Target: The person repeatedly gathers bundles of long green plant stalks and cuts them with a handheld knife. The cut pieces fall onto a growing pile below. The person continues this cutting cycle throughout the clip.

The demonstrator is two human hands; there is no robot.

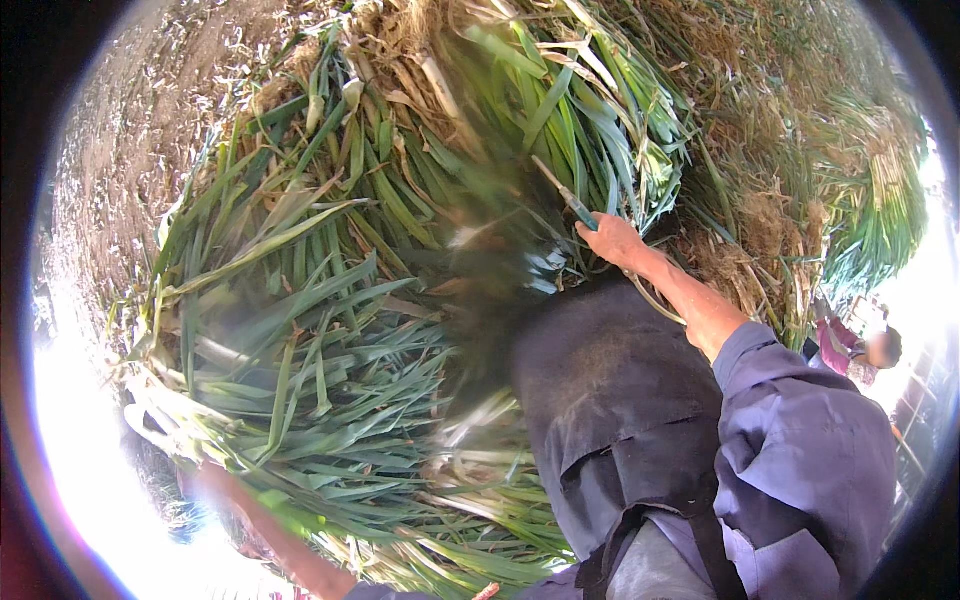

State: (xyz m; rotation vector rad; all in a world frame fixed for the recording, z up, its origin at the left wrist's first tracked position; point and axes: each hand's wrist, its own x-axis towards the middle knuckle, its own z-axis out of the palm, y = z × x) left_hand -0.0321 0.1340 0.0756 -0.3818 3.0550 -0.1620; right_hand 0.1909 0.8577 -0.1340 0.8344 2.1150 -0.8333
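My right hand is closed around the green handle of a knife with a long narrow blade, pointing up and left over the leaves. My left hand, blurred by glare, lies at the lower left by the pale stem ends of long green leafy stalks; whether it grips them is not plain. More stalks, like leeks or green garlic, with dry roots, are heaped before me. A green bundle lies beyond the blade.
Cut stalks with tangled roots lie to the right, and another green bundle stands farther off. Dry litter covers the ground at the upper left. A person in a dark red top is at the far right.
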